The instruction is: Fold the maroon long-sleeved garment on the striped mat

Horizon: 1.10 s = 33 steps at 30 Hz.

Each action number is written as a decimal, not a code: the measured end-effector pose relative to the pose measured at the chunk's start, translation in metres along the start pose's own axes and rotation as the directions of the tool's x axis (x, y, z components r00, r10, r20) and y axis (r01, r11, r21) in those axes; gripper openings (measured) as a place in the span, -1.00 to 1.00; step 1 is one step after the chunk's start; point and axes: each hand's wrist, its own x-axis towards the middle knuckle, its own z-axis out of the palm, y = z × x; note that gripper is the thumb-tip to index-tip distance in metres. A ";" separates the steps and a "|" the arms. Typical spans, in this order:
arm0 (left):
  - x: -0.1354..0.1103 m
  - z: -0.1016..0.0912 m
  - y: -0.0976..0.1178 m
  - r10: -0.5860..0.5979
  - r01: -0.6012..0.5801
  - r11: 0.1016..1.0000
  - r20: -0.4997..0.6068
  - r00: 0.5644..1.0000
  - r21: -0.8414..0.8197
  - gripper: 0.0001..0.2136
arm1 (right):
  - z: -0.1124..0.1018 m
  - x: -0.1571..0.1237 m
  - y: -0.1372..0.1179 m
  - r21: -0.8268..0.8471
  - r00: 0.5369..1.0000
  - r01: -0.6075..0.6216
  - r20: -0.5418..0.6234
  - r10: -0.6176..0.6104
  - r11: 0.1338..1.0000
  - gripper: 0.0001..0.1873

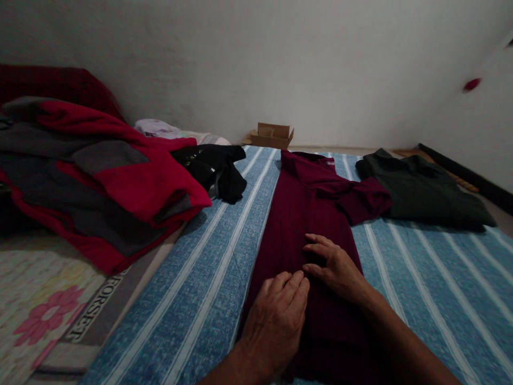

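A maroon short-sleeved shirt lies lengthwise before me, its collar end away from me. One sleeve sticks out to the right and the left side edge looks straight. On the lower middle of the shirt rests my left hand, palm down, fingers side by side and slightly bent; its thumb is hidden. My right hand touches the cloth just beside it, open with the fingers apart. The two hands nearly meet at the fingertips.
Blue striped bedding lies under the shirt. To the left are a red and grey jacket and a black garment. A folded dark green garment sits at right. Against the wall stands an open cardboard box.
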 end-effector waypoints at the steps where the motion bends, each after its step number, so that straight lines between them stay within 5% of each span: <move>1: 0.000 0.000 0.000 0.005 -0.004 1.000 0.006 1.000 -0.013 -0.64 | 0.000 0.000 -0.001 -0.021 1.000 0.005 0.003 -0.005 1.000 -0.71; 7: 0.002 -0.002 0.001 -0.002 0.003 1.000 0.051 0.999 -0.028 -0.64 | 0.003 0.002 -0.020 -0.304 0.998 0.065 -0.005 -0.069 0.950 -0.85; 12: 0.001 -0.003 0.002 -0.015 0.017 0.999 0.070 0.997 -0.035 -0.66 | 0.002 0.011 -0.039 -0.516 0.986 0.159 0.118 -0.114 0.842 -0.82; 18: 0.001 -0.001 0.002 -0.027 0.031 0.999 0.097 0.995 -0.037 -0.67 | 0.006 0.016 -0.046 -0.584 0.968 0.234 0.214 -0.131 0.777 -0.79; 22: 0.001 -0.001 0.003 -0.038 0.041 0.999 0.105 0.994 -0.023 -0.72 | 0.008 0.016 -0.035 -0.491 0.967 0.242 0.195 -0.165 0.837 -0.76; 26: 0.001 -0.002 0.003 -0.033 0.033 0.999 0.082 0.996 -0.003 -0.69 | 0.001 0.015 -0.018 -0.145 0.977 0.213 0.028 -0.211 0.966 -0.76; 30: 0.001 -0.001 0.002 -0.021 0.020 1.000 0.057 0.998 0.009 -0.68 | -0.022 0.003 -0.009 0.182 0.982 0.080 -0.181 -0.047 0.980 -0.81; 33: 0.002 -0.001 0.002 -0.023 0.022 1.000 0.049 0.999 0.019 -0.69 | -0.043 -0.019 -0.015 0.298 0.987 -0.023 -0.142 0.069 0.954 -0.78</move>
